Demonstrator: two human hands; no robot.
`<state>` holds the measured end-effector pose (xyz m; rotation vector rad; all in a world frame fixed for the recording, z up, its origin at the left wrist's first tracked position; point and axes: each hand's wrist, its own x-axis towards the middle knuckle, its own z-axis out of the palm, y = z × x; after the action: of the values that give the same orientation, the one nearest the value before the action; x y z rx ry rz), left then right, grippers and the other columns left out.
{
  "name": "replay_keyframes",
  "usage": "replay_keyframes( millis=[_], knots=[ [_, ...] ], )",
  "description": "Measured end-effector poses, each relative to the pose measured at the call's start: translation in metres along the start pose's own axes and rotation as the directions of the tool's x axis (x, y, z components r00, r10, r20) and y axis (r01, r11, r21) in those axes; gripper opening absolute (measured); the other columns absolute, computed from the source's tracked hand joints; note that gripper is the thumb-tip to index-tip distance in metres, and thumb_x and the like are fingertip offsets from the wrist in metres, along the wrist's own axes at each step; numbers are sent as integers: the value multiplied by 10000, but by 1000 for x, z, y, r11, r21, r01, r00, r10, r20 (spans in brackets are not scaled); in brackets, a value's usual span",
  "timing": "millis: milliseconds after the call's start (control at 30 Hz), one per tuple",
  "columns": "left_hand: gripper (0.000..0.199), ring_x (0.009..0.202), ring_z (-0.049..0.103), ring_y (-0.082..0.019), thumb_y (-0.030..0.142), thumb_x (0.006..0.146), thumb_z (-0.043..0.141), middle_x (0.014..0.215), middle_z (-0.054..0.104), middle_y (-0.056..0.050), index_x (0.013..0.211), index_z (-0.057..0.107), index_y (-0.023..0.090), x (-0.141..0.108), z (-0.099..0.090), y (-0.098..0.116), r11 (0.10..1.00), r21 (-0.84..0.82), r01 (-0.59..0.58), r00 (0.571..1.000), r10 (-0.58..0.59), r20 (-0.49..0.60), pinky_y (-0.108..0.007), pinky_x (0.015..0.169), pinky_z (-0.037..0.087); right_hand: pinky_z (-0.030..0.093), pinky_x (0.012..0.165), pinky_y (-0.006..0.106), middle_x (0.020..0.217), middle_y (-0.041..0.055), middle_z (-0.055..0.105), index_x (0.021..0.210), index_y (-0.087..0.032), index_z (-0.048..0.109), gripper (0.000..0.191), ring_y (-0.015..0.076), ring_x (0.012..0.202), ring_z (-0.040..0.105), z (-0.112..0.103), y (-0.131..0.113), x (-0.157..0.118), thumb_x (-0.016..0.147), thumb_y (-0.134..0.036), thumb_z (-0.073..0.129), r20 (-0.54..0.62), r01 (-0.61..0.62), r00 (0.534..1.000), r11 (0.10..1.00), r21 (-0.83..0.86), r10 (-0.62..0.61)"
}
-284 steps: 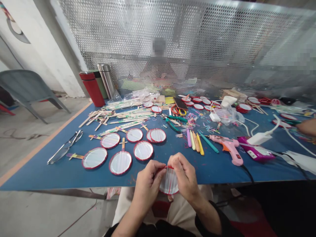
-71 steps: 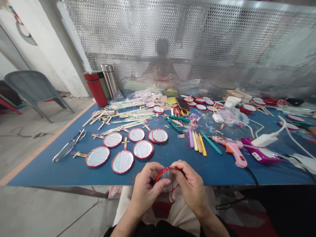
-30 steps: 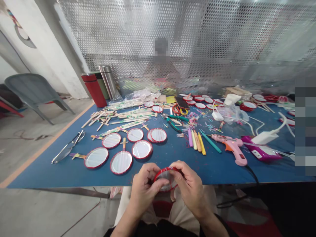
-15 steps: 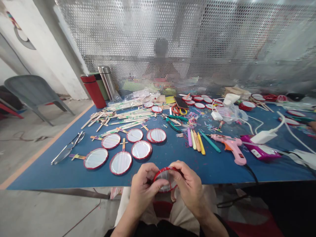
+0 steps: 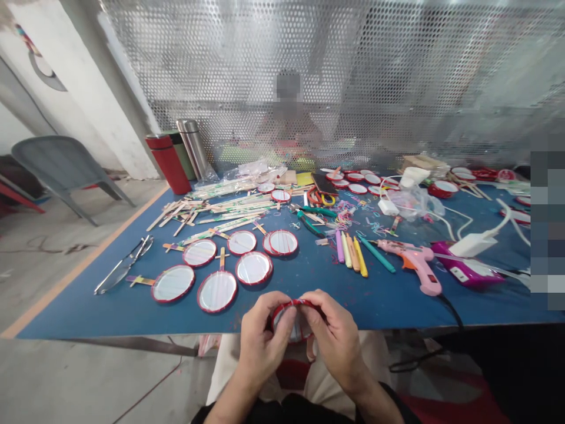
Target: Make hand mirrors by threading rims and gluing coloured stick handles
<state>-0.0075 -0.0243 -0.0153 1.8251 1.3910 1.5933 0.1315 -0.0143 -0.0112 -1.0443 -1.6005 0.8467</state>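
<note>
Between my two hands, just over the table's front edge, is a round, red-rimmed disc with a pale, see-through face. My left hand is closed on its left side, thumb against the face and fingers behind the rim. Closed on the right side, my right hand has its thumb near the top of the rim. The fingers cover much of the disc. Beyond my hands lie similar red-rimmed discs, one of them a disc with a wooden stick handle.
Eyeglasses lie at the left. Wooden sticks are heaped farther back, near a red flask. Pliers, coloured markers, a pink glue gun and a purple power strip spread rightward. Perforated metal stands behind.
My hands have drawn closer together along the disc's top rim. The left thumb has moved up from the face toward the rim. The disc is still held in both hands.
</note>
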Motion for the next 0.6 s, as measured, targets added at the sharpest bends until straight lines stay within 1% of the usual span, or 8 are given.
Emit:
replay_keyframes(
  millis=[133,233,333,467,600],
  knots=[
    [76,590,622,-88,135,814,578,711,681,22,847,605,197,0,0,-1,998,55,-33,999,33,-13,-162,578,497,502,532,206,712,15,619,846,-220,645,203,158,703,658,0,-1,0,943,-315,493,4,-5,1000,1000,-6,5],
    [64,531,590,-82,134,788,574,663,660,27,801,591,195,1,-1,-1,997,70,-22,999,24,-32,-159,525,482,502,530,210,718,21,624,841,-218,643,211,160,708,656,0,-1,-1,945,-314,487,28,-11,1000,1000,-21,12],
    [67,482,552,-74,135,770,577,617,632,44,795,585,197,0,0,-2,998,68,-13,998,17,-62,-152,483,458,497,522,211,728,24,628,850,-218,645,211,160,712,654,-1,-2,-1,945,-312,482,46,-3,999,1000,-23,4],
    [63,471,538,-74,140,775,572,601,616,47,792,593,198,-3,0,-2,998,66,-3,998,7,-62,-155,476,452,496,518,210,727,20,634,845,-221,653,211,155,696,652,-1,-3,-1,941,-318,493,48,-4,999,1000,-13,5],
    [68,458,525,-74,135,777,571,582,597,55,783,583,202,-4,0,-2,998,53,-16,997,20,-76,-153,465,445,498,524,209,712,13,624,848,-221,651,214,152,688,647,0,-2,-1,944,-328,493,46,-6,999,1000,-9,6]
  ],
)
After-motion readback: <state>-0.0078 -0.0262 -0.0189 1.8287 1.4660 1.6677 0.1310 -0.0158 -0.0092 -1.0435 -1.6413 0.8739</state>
